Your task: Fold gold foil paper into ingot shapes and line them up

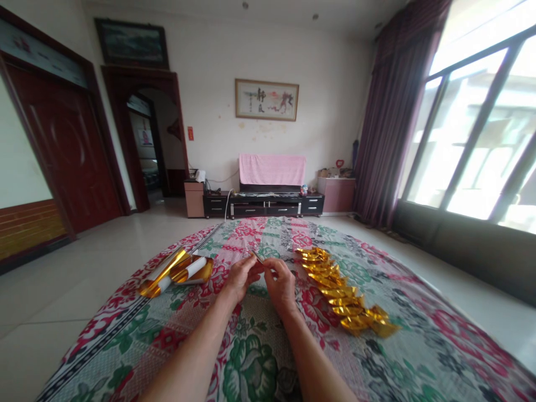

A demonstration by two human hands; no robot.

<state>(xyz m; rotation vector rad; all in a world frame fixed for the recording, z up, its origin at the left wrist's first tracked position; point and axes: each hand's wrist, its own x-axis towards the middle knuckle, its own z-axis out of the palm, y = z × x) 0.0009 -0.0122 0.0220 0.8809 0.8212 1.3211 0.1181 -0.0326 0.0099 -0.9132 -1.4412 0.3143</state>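
Observation:
Over the middle of the flowered cloth, my left hand (243, 274) and my right hand (279, 281) meet at the fingertips. Both pinch a thin folded piece of paper (258, 258), of which only a narrow edge shows; the fingers hide the rest. To the right of my hands runs a slanting row of several folded gold foil paper ingots (330, 274), close together. On the left lie curled sheets of gold paper (176, 271) with white backs, apart from my left hand.
The flowered cloth (251, 363) covers a rounded table. Beyond it, a low black TV cabinet (266, 209) stands against the wall, with a pink cloth (272, 169) draped above. A window (473, 134) and purple curtain (383, 123) are at right, a red door (62, 139) at left.

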